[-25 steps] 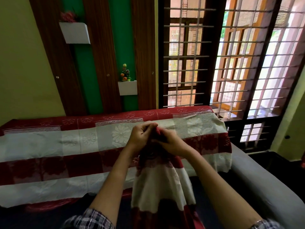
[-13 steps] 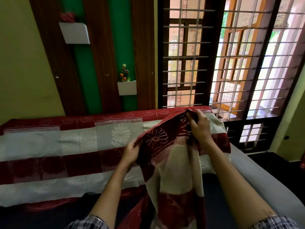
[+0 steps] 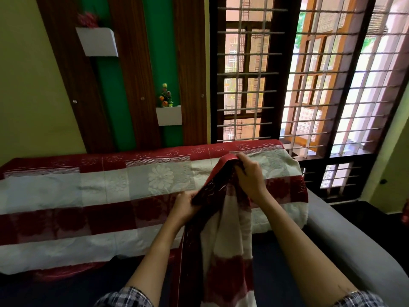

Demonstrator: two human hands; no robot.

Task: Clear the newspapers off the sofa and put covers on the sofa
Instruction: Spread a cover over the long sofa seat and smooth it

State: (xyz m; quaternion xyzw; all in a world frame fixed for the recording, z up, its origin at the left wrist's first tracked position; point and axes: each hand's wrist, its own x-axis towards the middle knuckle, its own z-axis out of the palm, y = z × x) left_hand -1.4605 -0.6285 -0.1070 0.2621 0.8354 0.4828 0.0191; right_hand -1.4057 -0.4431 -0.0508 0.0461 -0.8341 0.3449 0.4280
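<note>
Red-and-cream woven cloth hangs bunched between my hands: the cover (image 3: 223, 235) is held up in front of the backrest, its tail dropping toward the dark seat (image 3: 77, 291). My left hand (image 3: 184, 206) grips the red hem low. My right hand (image 3: 250, 176) clutches the same hem higher, near the backrest's top, so both are closed on the cloth. 1 draped cover (image 3: 110, 189) already lies flat over the backrest just behind. I judge the step to be opening this 2nd piece. I would slide my hands apart along the hem until it pulls straight, find 2 corners, then lay it down without dragging the draped cover askew. The fabric looks soft, thick and limp, with raised flower motifs in bands. The grey arm (image 3: 345, 244) looks smooth and rounded. I see no newspapers.
</note>
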